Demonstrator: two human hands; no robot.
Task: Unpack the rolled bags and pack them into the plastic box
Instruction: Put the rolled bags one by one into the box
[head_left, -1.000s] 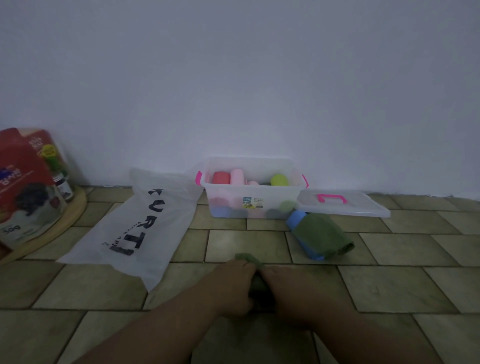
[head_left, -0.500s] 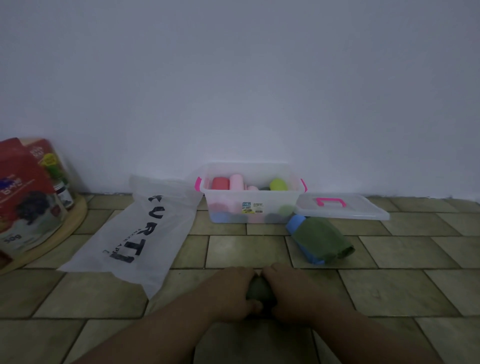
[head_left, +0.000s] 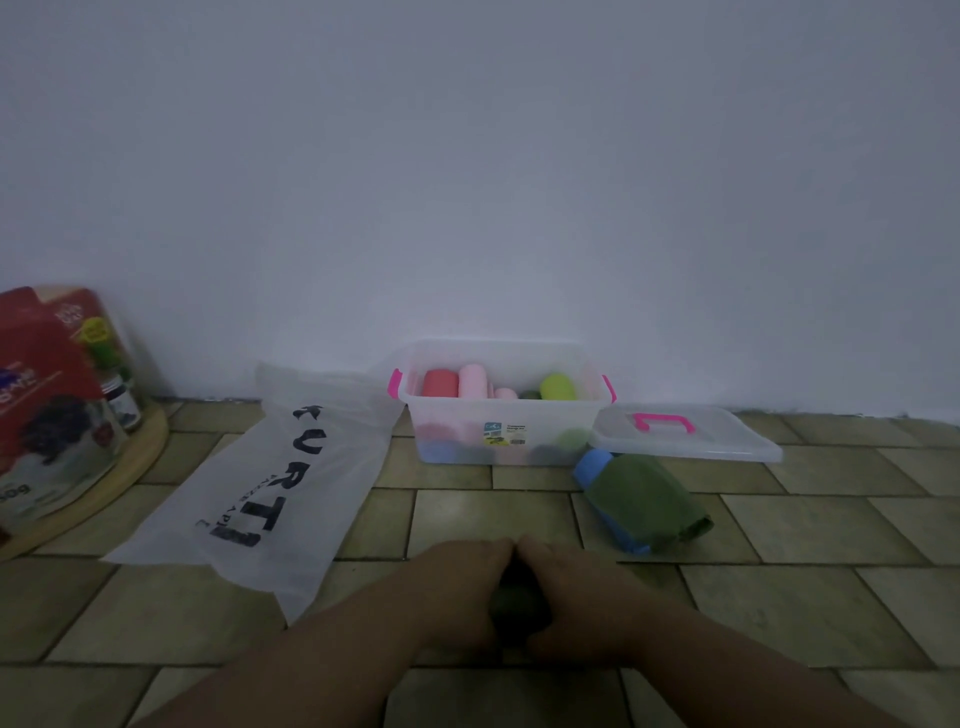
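Observation:
My left hand (head_left: 457, 587) and my right hand (head_left: 563, 590) lie side by side on the tiled floor, both curled round a dark green rolled bag (head_left: 514, 605) that shows only between them. The clear plastic box (head_left: 498, 434) with pink latches stands by the wall beyond, holding red, pink and yellow-green rolls. Folded green and blue bags (head_left: 641, 499) lie to its right front. A large white plastic bag (head_left: 291, 483) with black letters lies flat on the left.
The box's clear lid (head_left: 685, 436) with a pink handle lies to the right of the box. A round wooden board (head_left: 93, 499) with red packages and a small jar sits at the far left. A white wall closes the back.
Both hands have drawn closer together over the green bag, which is now rolled tighter and mostly covered. The view has tilted slightly upward.

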